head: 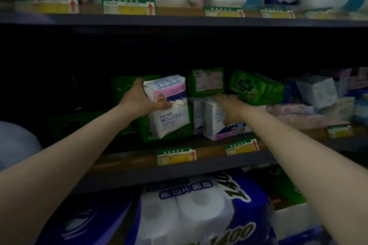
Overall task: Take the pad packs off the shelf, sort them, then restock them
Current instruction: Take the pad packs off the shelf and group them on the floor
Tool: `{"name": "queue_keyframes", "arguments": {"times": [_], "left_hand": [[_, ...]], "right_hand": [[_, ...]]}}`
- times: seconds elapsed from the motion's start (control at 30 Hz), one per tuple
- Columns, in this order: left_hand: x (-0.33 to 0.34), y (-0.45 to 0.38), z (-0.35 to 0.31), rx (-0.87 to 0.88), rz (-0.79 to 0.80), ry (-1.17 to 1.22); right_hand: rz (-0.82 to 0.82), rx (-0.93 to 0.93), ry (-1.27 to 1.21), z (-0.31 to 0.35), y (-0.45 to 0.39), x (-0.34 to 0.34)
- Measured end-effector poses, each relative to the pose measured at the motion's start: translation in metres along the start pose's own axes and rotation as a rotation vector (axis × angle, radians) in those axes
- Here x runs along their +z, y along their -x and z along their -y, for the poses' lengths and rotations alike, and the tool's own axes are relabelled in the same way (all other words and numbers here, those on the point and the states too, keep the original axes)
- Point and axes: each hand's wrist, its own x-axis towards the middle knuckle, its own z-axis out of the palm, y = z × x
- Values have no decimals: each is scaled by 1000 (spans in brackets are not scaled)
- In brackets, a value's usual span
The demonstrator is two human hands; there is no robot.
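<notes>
Gripping the white pad pack (169,105) upside-down, left hand (139,99) holds firm; right hand (229,109), grip unclear in blur, may topple the tilted green pack (256,87).

Two bare forearms, no sleeves, watch or rings visible, ending in the left hand (139,99) and right hand (229,108).

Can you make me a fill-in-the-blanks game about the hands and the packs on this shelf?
1. The left hand holds a white, pink and blue soft pad pack printed PURE ____.
2. The tilted shiny plastic pack above the right hand is ____.
3. The price tags' arrows are ____.

Missing words: COTTON; green; red
</notes>
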Motion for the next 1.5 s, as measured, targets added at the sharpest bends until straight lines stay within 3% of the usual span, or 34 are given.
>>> {"name": "queue_keyframes", "arguments": {"times": [0.23,0.3,0.4,0.5,0.6,0.7,0.77,0.93,1.03,1.3,1.5], "left_hand": [[-3,21,6,111,-100,9],[-2,30,2,151,-127,30],[7,49,-13,194,-187,181],[28,81,-37,313,-165,332],[67,124,-57,497,-46,286],[120,168,-67,544,125,232],[158,196,-62,457,253,257],[249,258,-13,55,661,318],[293,290,22,-127,798,249],[389,333,106,-289,996,120],[452,353,165,-308,975,68]], "right_hand": [[-64,9,182,10,8,-11],[-230,41,163,10,23,-16],[-554,132,-136,4,62,-37],[-636,189,-297,-12,110,-61],[-564,254,-272,-38,159,-62],[-355,365,-273,-69,205,-41],[-181,419,-234,-95,233,-16],[236,548,-370,-152,313,81],[391,554,-414,-165,342,146],[541,491,-64,-154,349,305],[410,332,173,-139,353,414]]}}
